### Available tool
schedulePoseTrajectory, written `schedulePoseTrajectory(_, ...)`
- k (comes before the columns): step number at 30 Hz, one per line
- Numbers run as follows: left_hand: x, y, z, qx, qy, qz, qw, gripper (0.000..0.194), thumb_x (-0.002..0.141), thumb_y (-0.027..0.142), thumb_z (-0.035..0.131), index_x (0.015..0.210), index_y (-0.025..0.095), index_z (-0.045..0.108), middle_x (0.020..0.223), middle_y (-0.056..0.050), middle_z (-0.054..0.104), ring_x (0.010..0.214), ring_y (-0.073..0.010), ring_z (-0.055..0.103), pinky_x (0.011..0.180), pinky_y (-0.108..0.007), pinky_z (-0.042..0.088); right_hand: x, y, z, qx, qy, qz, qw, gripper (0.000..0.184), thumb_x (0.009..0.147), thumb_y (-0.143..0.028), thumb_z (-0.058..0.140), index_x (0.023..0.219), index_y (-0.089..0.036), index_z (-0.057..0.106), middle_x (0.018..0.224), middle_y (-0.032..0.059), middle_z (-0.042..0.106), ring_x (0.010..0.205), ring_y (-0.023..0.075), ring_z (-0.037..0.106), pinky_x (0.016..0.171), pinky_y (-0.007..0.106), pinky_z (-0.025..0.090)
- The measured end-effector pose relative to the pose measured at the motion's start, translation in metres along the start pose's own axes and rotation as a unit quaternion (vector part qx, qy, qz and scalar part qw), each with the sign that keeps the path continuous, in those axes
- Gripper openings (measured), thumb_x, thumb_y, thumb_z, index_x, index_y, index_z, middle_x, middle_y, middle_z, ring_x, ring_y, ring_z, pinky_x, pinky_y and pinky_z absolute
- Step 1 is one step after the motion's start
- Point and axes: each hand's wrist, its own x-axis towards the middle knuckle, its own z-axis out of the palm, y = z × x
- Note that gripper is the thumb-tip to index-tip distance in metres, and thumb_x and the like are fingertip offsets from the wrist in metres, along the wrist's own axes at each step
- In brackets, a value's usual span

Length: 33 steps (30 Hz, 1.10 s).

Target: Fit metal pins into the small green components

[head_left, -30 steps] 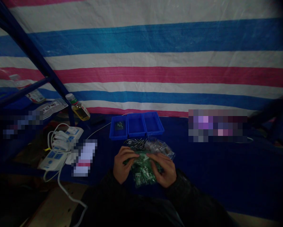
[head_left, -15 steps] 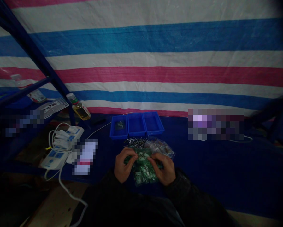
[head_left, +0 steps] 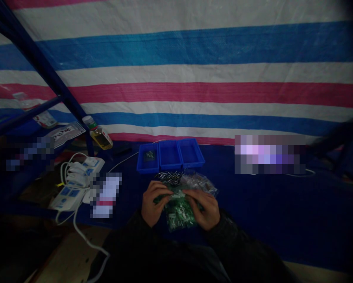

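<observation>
Fingertips and thumb pinched, my left hand (head_left: 154,202) grips the left side of a small, pale, clear plastic bag (head_left: 178,193). At its right side is my right hand (head_left: 204,208), also pinched closed. What the small bag contains is too dim to make out. Directly beneath both hands lies a heap of shiny green plastic packets (head_left: 180,216). Just beyond my fingers are a pile of thin dark metal pins or screws (head_left: 170,177) and, to its right, a pile of clear plastic bags (head_left: 200,182).
Three joined blue trays (head_left: 169,154) stand behind the piles, the left one holding a small packet. To the left are a power strip (head_left: 67,198) with white chargers, a blurred-out phone-like object (head_left: 107,196) and a bottle (head_left: 101,137). A striped sheet (head_left: 194,92) hangs behind.
My right fingers have straightened and moved slightly left, closer to my left fingertips, over the small bag. The trays and piles stay where they were.
</observation>
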Motion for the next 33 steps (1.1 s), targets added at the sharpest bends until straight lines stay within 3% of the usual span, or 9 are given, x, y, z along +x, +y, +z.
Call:
schedulePoseTrajectory(3,0.000,0.001,0.001,-0.006,-0.003,0.008,1.000,0.007,0.091,0.023,0.071,0.087,0.021,0.077,0.090,-0.008,0.072,0.097,-0.0246,0.062,0.090,-0.042,0.050,-0.002,0.003,0.003,-0.016,0.016,0.007,1.000,0.023,0.093,-0.011,0.063,0.109,-0.022,0.075,0.097,0.0082,0.075,0.085,0.0204,0.073,0.076,0.033,0.060)
schedulePoseTrajectory(9,-0.004,0.003,0.006,-0.044,0.021,-0.054,0.997,0.009,0.088,0.025,0.074,0.090,0.018,0.069,0.087,-0.006,0.067,0.087,-0.0199,0.066,0.077,-0.032,0.053,-0.006,0.007,0.008,-0.011,0.015,0.018,1.000,0.015,0.093,-0.013,0.065,0.105,-0.020,0.071,0.093,0.0069,0.075,0.079,0.0197,0.072,0.073,0.033,0.060)
schedulePoseTrajectory(13,-0.003,0.006,0.004,-0.015,-0.020,-0.054,0.998,0.010,0.094,0.024,0.066,0.093,0.019,0.075,0.091,-0.008,0.070,0.091,-0.0217,0.065,0.081,-0.034,0.053,-0.010,0.011,0.012,-0.033,0.066,0.021,0.997,0.018,0.093,-0.017,0.069,0.110,-0.021,0.065,0.081,0.0030,0.075,0.067,0.0179,0.072,0.064,0.030,0.060)
schedulePoseTrajectory(18,-0.001,0.005,0.001,0.003,-0.034,-0.030,0.999,0.023,0.098,0.020,0.058,0.108,0.023,0.078,0.093,-0.008,0.076,0.099,-0.0242,0.062,0.087,-0.038,0.052,-0.005,0.007,0.003,-0.031,0.003,-0.015,0.999,0.026,0.095,-0.008,0.059,0.115,-0.021,0.069,0.095,0.0070,0.078,0.078,0.0186,0.075,0.072,0.031,0.060)
schedulePoseTrajectory(21,-0.002,0.001,0.001,0.016,-0.022,-0.030,0.999,0.020,0.095,0.020,0.064,0.107,0.023,0.078,0.092,-0.008,0.076,0.099,-0.0247,0.061,0.084,-0.037,0.052,-0.001,0.002,-0.003,-0.015,-0.010,-0.016,1.000,0.039,0.095,-0.006,0.049,0.126,-0.020,0.066,0.104,0.0098,0.077,0.089,0.0208,0.075,0.078,0.035,0.061)
schedulePoseTrajectory(24,-0.003,-0.001,0.001,0.016,-0.005,-0.017,1.000,0.015,0.093,0.021,0.067,0.101,0.023,0.079,0.086,-0.007,0.075,0.093,-0.0243,0.061,0.080,-0.037,0.052,0.000,0.000,-0.003,-0.003,-0.013,-0.014,1.000,0.042,0.095,-0.005,0.045,0.127,-0.021,0.066,0.103,0.0096,0.077,0.087,0.0199,0.075,0.077,0.035,0.061)
schedulePoseTrajectory(29,-0.001,0.002,0.001,0.019,0.013,0.025,0.999,0.009,0.091,0.022,0.070,0.090,0.022,0.078,0.086,-0.007,0.072,0.094,-0.0242,0.061,0.086,-0.041,0.051,-0.001,0.002,0.002,-0.025,0.000,-0.002,1.000,0.020,0.093,-0.015,0.062,0.108,-0.020,0.073,0.090,0.0079,0.075,0.079,0.0197,0.072,0.072,0.033,0.061)
schedulePoseTrajectory(33,-0.002,0.006,0.003,0.009,-0.009,0.008,1.000,0.004,0.090,0.019,0.071,0.091,0.020,0.074,0.088,-0.007,0.073,0.093,-0.0228,0.064,0.086,-0.039,0.052,-0.003,0.005,0.004,-0.038,0.021,0.012,0.999,0.011,0.093,-0.017,0.065,0.098,-0.019,0.074,0.093,0.0097,0.073,0.081,0.0205,0.072,0.072,0.033,0.062)
